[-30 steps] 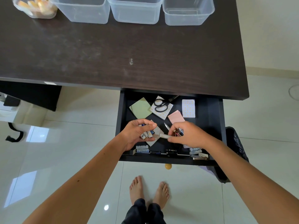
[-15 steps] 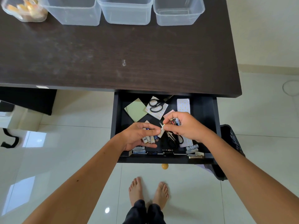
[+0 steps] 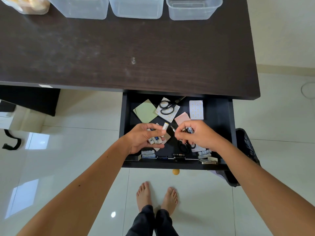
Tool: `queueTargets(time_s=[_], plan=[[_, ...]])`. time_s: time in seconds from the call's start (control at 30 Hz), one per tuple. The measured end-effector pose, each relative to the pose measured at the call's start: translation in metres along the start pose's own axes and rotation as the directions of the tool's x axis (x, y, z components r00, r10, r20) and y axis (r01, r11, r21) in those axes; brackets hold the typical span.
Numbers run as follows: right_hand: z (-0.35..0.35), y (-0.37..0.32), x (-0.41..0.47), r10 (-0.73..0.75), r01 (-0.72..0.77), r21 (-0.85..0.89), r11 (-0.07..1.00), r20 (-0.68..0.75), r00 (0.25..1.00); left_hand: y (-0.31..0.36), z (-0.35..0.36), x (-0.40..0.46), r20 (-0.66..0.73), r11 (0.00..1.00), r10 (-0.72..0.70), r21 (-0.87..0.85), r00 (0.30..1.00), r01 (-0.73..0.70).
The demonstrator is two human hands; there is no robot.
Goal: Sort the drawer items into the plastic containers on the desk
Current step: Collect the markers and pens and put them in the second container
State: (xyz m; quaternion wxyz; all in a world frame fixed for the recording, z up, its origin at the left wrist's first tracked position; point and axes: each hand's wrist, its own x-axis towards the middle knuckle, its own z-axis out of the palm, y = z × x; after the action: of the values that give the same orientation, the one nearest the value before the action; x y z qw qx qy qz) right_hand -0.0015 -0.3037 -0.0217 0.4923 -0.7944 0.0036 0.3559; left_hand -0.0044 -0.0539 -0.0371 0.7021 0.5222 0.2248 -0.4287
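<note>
White batteries [image 3: 154,140] half-hidden in left hand [image 3: 144,137].

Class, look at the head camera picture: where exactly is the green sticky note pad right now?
The green sticky note pad lies flat in the open drawer, in its far left part, just left of the black-handled scissors and beyond the left hand.

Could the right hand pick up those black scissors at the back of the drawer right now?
Probably not yet. The black scissors lie uncovered on a patterned pad, nothing above them, so the path is free. But the right hand already holds a bunch of batteries, leaving little grip to spare.
</note>
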Motion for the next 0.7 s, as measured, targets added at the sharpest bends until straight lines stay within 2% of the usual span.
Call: queueTargets(time_s=[0.1, 0.2, 0.3, 0.43, 0.53, 0.7], plan=[[0.012, 0.0, -0.001, 0.086, -0.065, -0.142, 0.988, 0.151, 0.985, 0.003, -0.002, 0.0, -0.047, 0.991, 0.054, -0.123, 0.997, -0.06], [0.026, -0.001, 0.005, 0.085, -0.023, -0.248, 0.968, 0.241, 0.967, 0.007, -0.001, 0.0, -0.085, 0.968, 0.112, -0.215, 0.99, -0.128], [0.03, 0.002, 0.014, 0.077, 0.037, -0.435, 0.9, 0.241, 0.967, 0.01, -0.005, 0.0, -0.102, 0.957, 0.139, -0.242, 0.985, -0.16], [0.028, 0.01, 0.018, 0.107, 0.058, -0.665, 0.744, 0.204, 0.973, 0.01, -0.006, 0.001, -0.103, 0.96, 0.132, -0.236, 0.986, -0.153], [0.029, 0.012, 0.019, 0.104, 0.106, -0.736, 0.669, 0.234, 0.967, 0.007, -0.005, 0.002, -0.103, 0.962, 0.12, -0.232, 0.987, -0.141], [0.025, 0.011, 0.019, 0.106, 0.131, -0.739, 0.661, 0.265, 0.958, 0.007, -0.005, 0.002, -0.098, 0.967, 0.115, -0.217, 0.989, -0.134]])
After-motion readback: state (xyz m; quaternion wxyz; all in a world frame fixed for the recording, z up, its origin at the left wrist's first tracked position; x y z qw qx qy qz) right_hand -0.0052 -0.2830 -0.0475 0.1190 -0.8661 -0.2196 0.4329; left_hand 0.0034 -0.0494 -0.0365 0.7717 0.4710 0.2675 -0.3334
